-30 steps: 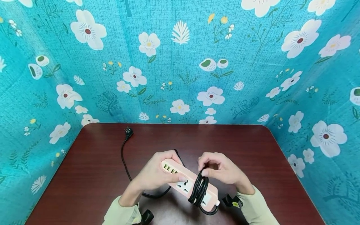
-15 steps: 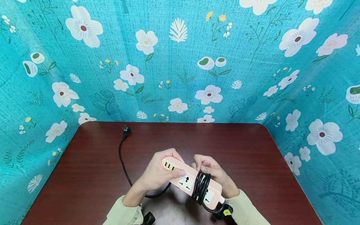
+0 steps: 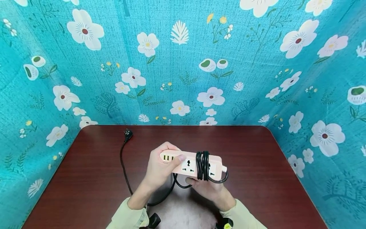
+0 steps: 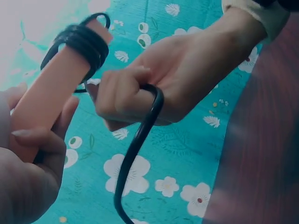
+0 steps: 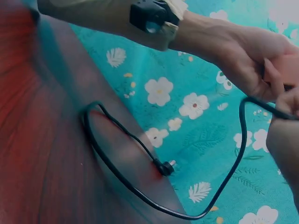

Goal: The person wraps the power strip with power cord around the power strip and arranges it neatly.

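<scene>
A pale pink power strip (image 3: 190,166) with white sockets and USB ports is held up over the table, nearly level. My left hand (image 3: 161,167) grips its left end, thumb on the top face. Several turns of black cable (image 3: 202,165) wrap round the strip's right half. Below the strip is my right hand (image 3: 210,190), its fingers partly hidden in the head view. In the left wrist view that right hand (image 4: 140,91) has curled fingers round the loose run of cable (image 4: 135,140). From there the cable hangs in a loop (image 5: 238,149) in the right wrist view.
The cable's black plug (image 3: 128,134) lies near the back left of the dark red-brown table (image 3: 85,178). Blue flowered cloth (image 3: 183,76) hangs behind the table and along both sides. A black wrist camera (image 3: 154,220) sits at the left sleeve.
The strip has turned from a slant to nearly level and risen. My right hand has passed from its far upper side to beneath it, bringing the cable along. The plug stays on the table.
</scene>
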A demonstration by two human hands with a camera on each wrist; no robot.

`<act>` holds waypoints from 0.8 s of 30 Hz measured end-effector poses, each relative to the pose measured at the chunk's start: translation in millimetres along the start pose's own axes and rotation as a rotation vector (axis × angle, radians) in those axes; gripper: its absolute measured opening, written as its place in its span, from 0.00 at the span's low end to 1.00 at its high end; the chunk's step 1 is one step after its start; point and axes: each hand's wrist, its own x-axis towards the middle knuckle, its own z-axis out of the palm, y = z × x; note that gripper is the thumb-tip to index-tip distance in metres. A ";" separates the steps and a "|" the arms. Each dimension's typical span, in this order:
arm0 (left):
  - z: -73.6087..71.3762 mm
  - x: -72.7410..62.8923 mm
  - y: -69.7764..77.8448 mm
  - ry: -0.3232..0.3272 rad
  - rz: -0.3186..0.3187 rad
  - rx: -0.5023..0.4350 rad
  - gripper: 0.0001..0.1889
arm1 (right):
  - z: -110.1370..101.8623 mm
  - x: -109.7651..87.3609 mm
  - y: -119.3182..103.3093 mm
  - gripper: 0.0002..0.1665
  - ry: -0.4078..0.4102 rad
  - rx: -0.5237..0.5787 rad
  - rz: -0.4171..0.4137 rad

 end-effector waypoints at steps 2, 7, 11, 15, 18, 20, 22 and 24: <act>1.8 0.7 0.3 0.033 -0.005 0.009 0.08 | -0.3 -0.2 4.8 0.17 0.058 0.002 -0.032; 3.8 6.6 1.0 0.144 0.038 0.080 0.08 | -3.2 -0.8 13.1 0.15 0.077 0.058 -0.082; 3.3 10.3 -0.2 0.208 0.046 0.115 0.09 | -3.7 -1.1 18.3 0.15 0.110 0.089 -0.092; 3.9 10.8 -2.3 0.238 0.029 0.122 0.11 | -1.6 -1.3 22.1 0.18 0.172 0.090 -0.055; 4.6 12.7 -3.9 0.273 0.029 0.134 0.11 | -0.9 -0.7 24.0 0.22 0.212 0.066 -0.025; 5.1 14.6 -4.5 0.295 0.030 0.136 0.11 | -1.5 -0.1 24.4 0.25 0.241 0.042 -0.013; 5.5 15.7 -5.1 0.311 0.032 0.138 0.12 | -1.8 -0.2 24.7 0.26 0.257 0.007 -0.007; 5.9 16.5 -5.5 0.323 0.036 0.138 0.12 | -1.5 -0.6 25.0 0.28 0.250 -0.067 0.001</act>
